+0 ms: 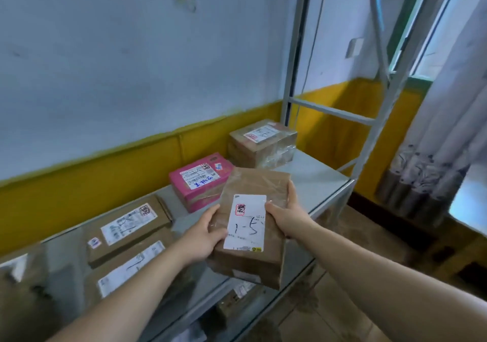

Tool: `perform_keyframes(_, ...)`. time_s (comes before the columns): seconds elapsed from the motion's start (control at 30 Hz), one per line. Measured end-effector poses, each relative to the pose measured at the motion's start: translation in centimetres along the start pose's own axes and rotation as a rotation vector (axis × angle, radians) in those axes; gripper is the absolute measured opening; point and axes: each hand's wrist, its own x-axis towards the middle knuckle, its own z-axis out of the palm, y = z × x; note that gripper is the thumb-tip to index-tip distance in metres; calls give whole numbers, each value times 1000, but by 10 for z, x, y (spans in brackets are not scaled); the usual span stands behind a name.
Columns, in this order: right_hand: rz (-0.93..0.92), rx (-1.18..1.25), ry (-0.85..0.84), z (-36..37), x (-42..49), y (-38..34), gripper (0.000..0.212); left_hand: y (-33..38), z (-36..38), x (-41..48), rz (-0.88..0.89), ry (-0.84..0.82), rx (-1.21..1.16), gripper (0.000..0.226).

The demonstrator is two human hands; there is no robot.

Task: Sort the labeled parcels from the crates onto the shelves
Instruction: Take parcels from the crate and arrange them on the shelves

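Shelving: grey metal shelf [316,173] runs along the wall from near left to far right. Four labelled parcels already sit on its top level in a row, labels up, presumably so the codes read at a glance. Far right is the clear-taped brown cardboard box [262,144]. Next is the pink carton [200,181], then the flat brown cardboard parcel [129,225] and a second flat brown parcel [131,268] at near left. More parcels are on the level below, too blurred to read.

Task item: brown tape-wrapped oblong parcel [250,260] is in the air over the shelf's near edge, just near-right of the pink carton and touching nothing but the hands.

Left hand [203,233] grips its left long edge, thumb on top, fingers curled underneath. Right hand [286,216] clamps the right edge the same way. The two-sided hold keeps it level and the top face clear.

White paper label [246,223] faces up, handwritten "1-5". Likely a code check before it goes down. Bare shelf between the pink carton and the right end looks like the obvious slot.
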Motion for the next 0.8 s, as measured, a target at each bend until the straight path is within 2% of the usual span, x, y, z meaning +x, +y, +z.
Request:
perform_keyframes(0.17, -11, -128, -166, -1, 33, 20, 95, 5, 13, 19, -85, 38, -2, 65)
perform_keyframes(0.33, -130, -277, -317, -22, 60, 25, 84, 15, 23, 28, -144, 192, -28, 54)
perform_keyframes(0.47, -297, -491, -294, -36, 83, 19, 73, 21, 41, 28, -147, 336, 181, 44)
perform_keyframes(0.57, -407, -679, -258, -37, 101, 9, 77, 25, 53, 21, -79, 412, 253, 47)
perform_keyframes(0.63, -487, -806, -281, -34, 110, 2, 77, 26, 61, 15, -67, 372, 328, 58)
perform_keyframes(0.7, -520, -874, -329, -28, 117, -1, 74, 24, 67, 11, -140, 240, 491, 72)
perform_keyframes(0.8, -509, -902, -312, -18, 118, 1, 71, 13, 63, 13, -188, 115, 635, 74)
